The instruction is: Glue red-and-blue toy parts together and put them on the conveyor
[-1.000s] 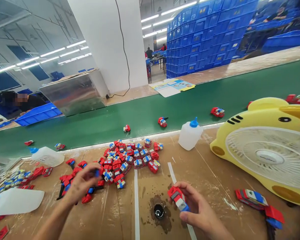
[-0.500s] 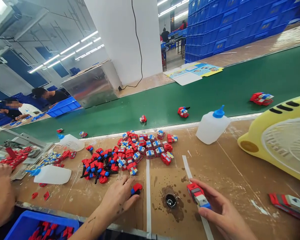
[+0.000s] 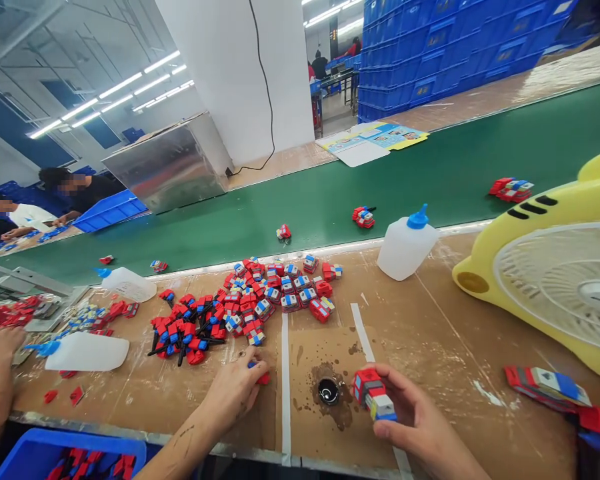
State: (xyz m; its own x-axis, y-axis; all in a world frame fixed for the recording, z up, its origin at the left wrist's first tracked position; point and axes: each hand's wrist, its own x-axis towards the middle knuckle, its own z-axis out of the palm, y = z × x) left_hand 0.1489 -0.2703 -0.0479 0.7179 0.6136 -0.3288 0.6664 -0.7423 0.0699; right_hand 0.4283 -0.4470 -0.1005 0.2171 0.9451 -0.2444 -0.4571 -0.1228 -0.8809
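Sitting at the near left, by the edge of the bench (image 3: 430, 347), a blue bin (image 3: 27, 460) contains red, blue and black parts. Above the bench, the right hand (image 3: 413, 413) grips a block (image 3: 373, 395): the thumb bears near the blue end, and the other fingers curl over the far side. The long axis of the block runs obliquely, with the red end far and left and the blue end near and right. The block lies to the left of the right palm, between that palm and the round, dark cup (image 3: 329, 392). The red end is just beside the cup and apart from it. The left hand (image 3: 235, 387) lies across the cup, beyond the left tape (image 3: 286, 400); its fingers are closed on a small red and blue part (image 3: 263, 378), mostly hidden, whose long axis cannot be told. Of the two hands, the right is nearer to the cup. Farther out, black-stemmed parts (image 3: 187, 327) lie beyond the left hand, adjoining a pile of blocks (image 3: 265, 293) on their right. An upright bottle (image 3: 405, 250) stands beyond the right hand, left of the fan (image 3: 545, 267). The green belt (image 3: 320, 193) crosses behind, carrying scattered pieces.
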